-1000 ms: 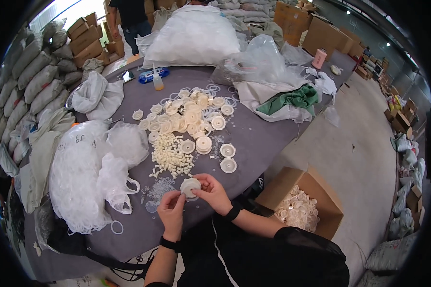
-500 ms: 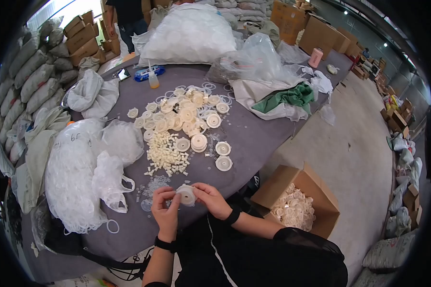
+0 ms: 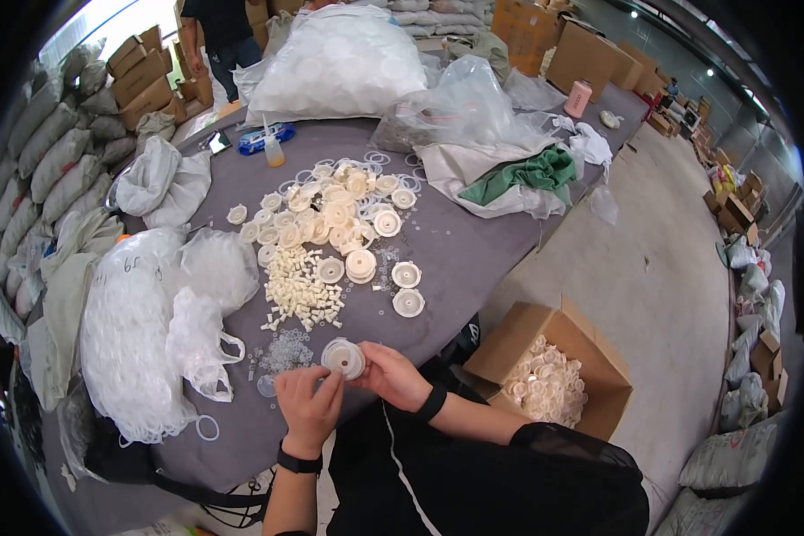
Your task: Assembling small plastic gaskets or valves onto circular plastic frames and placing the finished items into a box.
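Observation:
A round, off-white plastic part (image 3: pixel 343 357) with a stepped rim and a small centre hole is held over the table's near edge, its face turned up. My right hand (image 3: pixel 391 377) grips it from the right, thumb and fingers at its rim. At its lower left edge, my left hand (image 3: pixel 309 402) is closed, with curled fingers and thumb touching the rim. Small clear rings (image 3: pixel 286 350) lie just beyond my left hand. Further off are a pile of cream plastic pegs (image 3: pixel 299 290), a heap of similar round parts (image 3: pixel 335 214), and two separate round parts (image 3: pixel 407 302).
Bags of white rings (image 3: pixel 138 330) cover the table's left side. A cardboard box (image 3: pixel 590 357) of round parts stands to the right. Further back are a large white sack (image 3: pixel 335 67), a glue bottle (image 3: pixel 273 152) and a green cloth (image 3: pixel 523 177). A person (image 3: pixel 219 40) stands beyond the table.
The round part has turned so its face shows more fully upward. My left hand has shifted from its upper left side to its lower left edge. The view has shifted slightly.

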The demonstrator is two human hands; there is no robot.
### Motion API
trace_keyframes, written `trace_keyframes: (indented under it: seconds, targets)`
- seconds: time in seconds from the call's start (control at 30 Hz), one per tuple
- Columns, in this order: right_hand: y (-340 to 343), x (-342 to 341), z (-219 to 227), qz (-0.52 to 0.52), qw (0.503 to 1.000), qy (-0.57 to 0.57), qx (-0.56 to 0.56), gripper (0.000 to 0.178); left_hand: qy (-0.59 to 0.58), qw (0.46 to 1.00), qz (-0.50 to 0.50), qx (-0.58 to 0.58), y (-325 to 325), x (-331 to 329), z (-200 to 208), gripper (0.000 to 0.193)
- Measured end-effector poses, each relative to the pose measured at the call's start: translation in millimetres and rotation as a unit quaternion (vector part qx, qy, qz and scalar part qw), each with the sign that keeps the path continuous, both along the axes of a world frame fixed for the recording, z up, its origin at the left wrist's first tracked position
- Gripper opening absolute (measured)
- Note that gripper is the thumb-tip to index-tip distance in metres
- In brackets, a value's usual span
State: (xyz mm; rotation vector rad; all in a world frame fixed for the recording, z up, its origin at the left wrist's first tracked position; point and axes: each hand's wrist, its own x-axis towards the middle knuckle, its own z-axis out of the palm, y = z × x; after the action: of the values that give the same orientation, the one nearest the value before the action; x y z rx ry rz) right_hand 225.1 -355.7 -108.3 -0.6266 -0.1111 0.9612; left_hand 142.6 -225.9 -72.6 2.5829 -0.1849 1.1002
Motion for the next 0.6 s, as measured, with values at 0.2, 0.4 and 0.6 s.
trace_keyframes:
  seconds: [0.2, 0.4, 0.6]
  targets:
    - [0, -2, -8, -0.038, 0.996, -0.076, -0.042, 0.026, 0.047, 0.999, -0.015, -0.002, -7, 1, 4, 0.022]
    - [1, -8, -2, -0.078, 0.986, -0.141, -0.045, 0.034, 0.037, 0.954, 0.005, -0.298, -18, 6, -17, 0.021]
    - [-1, -10, 0, -0.107, 0.978, -0.176, -0.045, 0.038, 0.074, 0.738, -0.032, -0.669, -28, 11, -27, 0.022]
